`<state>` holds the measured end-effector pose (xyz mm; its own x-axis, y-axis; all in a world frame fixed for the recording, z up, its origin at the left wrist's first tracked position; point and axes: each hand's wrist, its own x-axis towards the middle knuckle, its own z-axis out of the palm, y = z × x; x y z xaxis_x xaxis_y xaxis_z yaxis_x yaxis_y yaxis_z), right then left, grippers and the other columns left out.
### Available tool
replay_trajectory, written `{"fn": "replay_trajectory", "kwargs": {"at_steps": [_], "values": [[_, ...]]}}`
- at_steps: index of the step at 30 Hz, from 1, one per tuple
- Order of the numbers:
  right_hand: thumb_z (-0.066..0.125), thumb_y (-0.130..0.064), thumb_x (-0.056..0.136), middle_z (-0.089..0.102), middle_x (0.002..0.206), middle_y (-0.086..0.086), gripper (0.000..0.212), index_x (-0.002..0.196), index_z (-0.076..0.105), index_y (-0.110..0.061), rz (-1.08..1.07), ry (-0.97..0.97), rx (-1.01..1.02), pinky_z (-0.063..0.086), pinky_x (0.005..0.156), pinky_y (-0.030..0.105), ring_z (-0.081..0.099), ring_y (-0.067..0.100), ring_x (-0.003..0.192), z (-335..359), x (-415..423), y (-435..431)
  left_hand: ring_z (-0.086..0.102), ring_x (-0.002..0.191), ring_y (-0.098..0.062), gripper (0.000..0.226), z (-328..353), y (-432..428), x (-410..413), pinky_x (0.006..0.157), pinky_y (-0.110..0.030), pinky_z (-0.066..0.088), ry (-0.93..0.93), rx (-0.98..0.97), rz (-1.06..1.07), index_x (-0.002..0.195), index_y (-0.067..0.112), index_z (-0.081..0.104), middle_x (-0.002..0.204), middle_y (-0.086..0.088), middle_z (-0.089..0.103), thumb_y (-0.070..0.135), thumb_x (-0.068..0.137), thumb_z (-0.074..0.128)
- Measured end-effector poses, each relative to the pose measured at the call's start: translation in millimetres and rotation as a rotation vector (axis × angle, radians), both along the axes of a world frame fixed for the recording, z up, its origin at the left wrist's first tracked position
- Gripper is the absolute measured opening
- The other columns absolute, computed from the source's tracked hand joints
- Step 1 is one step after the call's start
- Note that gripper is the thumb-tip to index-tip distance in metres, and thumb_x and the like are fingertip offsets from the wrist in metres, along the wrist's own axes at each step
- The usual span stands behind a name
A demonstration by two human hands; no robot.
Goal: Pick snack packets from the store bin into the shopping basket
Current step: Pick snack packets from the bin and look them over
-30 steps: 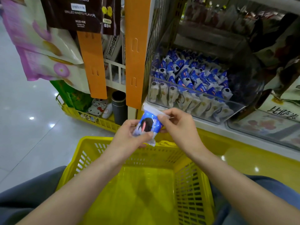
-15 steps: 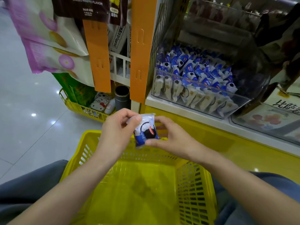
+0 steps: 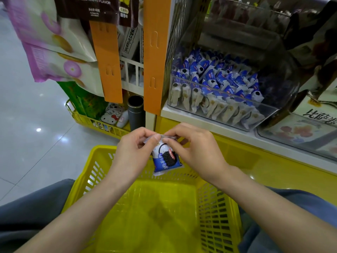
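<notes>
A small blue and white snack packet (image 3: 165, 158) with a dark cookie picture hangs upright over the far rim of the yellow shopping basket (image 3: 215, 207). My left hand (image 3: 134, 152) and my right hand (image 3: 193, 148) both pinch its top seal from either side. The basket sits on my lap with nothing visible inside. Up on the shelf to the right, a clear plastic store bin (image 3: 273, 108) holds several of the same blue and white packets (image 3: 218, 79).
Orange shelf strips (image 3: 155, 52) and hanging snack bags (image 3: 51, 48) stand at the upper left. A low yellow wire rack (image 3: 94, 123) with small goods and a dark cylinder (image 3: 135, 112) sits on the floor ahead. A second clear bin (image 3: 299, 130) lies at the right.
The packet has turned from tilted sideways to hanging upright, and both hands now pinch its top edge. The hands have shifted slightly lower toward the basket.
</notes>
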<state>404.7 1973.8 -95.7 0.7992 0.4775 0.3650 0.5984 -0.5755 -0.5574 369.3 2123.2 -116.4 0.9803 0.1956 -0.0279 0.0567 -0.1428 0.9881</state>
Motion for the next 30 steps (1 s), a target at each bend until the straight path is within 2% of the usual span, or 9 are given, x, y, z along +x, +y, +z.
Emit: {"fn": "replay_trajectory", "kwargs": {"at_steps": [4,9,11,13,15,18,22,26,30], "values": [[0.064,-0.026,0.085,0.065,0.081,-0.013,0.007,0.086,0.069,-0.022,-0.089,0.067,0.040,0.045,0.059,0.016,0.058,0.003,0.076,2,1,2,0.062,0.076,-0.002,0.014,-1,-1,-3,0.066,-0.020,0.050,-0.086,0.153,0.062,0.085,0.029,0.058,0.081,0.009,0.066,0.016,0.088,0.060],[0.062,-0.023,0.087,0.064,0.080,-0.012,0.005,0.084,0.064,-0.020,-0.220,0.122,0.199,0.044,0.062,0.013,0.058,-0.002,0.080,3,4,2,0.058,0.069,-0.007,0.015,-1,4,-9,0.059,-0.021,0.048,-0.106,0.355,0.110,0.090,0.027,0.053,0.080,0.010,0.060,0.013,0.088,0.059],[0.061,-0.022,0.088,0.064,0.085,-0.012,0.003,0.085,0.061,-0.022,-0.222,0.114,0.286,0.045,0.064,0.010,0.058,-0.002,0.083,7,4,1,0.061,0.067,-0.013,0.014,1,5,-8,0.059,-0.024,0.050,-0.035,0.219,0.084,0.082,0.025,0.057,0.073,0.005,0.063,0.017,0.093,0.052],[0.061,-0.017,0.088,0.063,0.093,-0.007,0.003,0.089,0.062,-0.019,-0.147,0.085,0.327,0.048,0.067,0.011,0.059,0.002,0.087,9,3,0,0.066,0.071,-0.015,0.028,7,4,-6,0.066,-0.025,0.052,0.105,-0.073,0.036,0.081,0.023,0.063,0.070,0.003,0.068,0.025,0.098,0.040],[0.062,-0.012,0.087,0.060,0.100,-0.002,0.005,0.091,0.065,-0.014,-0.031,0.039,0.275,0.051,0.074,0.016,0.058,0.004,0.093,7,-1,1,0.069,0.078,-0.016,0.041,11,7,-4,0.071,-0.025,0.052,0.236,-0.288,-0.005,0.085,0.019,0.065,0.074,0.000,0.073,0.038,0.098,0.032],[0.059,-0.018,0.088,0.059,0.109,0.003,0.012,0.092,0.068,-0.010,0.111,-0.065,0.086,0.051,0.082,0.030,0.057,0.011,0.101,1,-6,1,0.070,0.086,-0.017,0.043,14,13,-5,0.075,-0.029,0.052,0.258,-0.508,-0.074,0.099,0.019,0.067,0.088,-0.004,0.074,0.049,0.088,0.039],[0.056,-0.024,0.089,0.058,0.115,0.007,0.020,0.099,0.068,-0.012,0.201,-0.104,-0.025,0.048,0.087,0.031,0.057,0.017,0.107,-1,-6,4,0.068,0.080,-0.014,0.024,15,13,-7,0.069,-0.023,0.055,0.136,-0.535,-0.010,0.106,0.013,0.067,0.093,-0.004,0.073,0.025,0.092,0.052],[0.054,-0.024,0.092,0.055,0.108,-0.008,0.019,0.110,0.054,-0.021,-0.025,0.184,0.245,0.044,0.083,0.011,0.054,-0.001,0.100,1,-6,11,0.070,0.082,-0.013,0.020,16,12,-4,0.064,-0.020,0.054,0.101,-0.481,0.072,0.103,0.014,0.066,0.093,-0.003,0.074,0.017,0.095,0.048],[0.040,-0.032,0.096,0.066,0.113,-0.001,0.033,0.120,0.054,-0.015,-0.037,0.881,0.506,0.052,0.081,0.021,0.064,0.008,0.098,2,-2,15,0.068,0.082,-0.011,0.020,15,8,-4,0.072,-0.027,0.055,0.136,-0.405,0.015,0.093,0.020,0.069,0.088,0.000,0.074,0.022,0.094,0.050]]}}
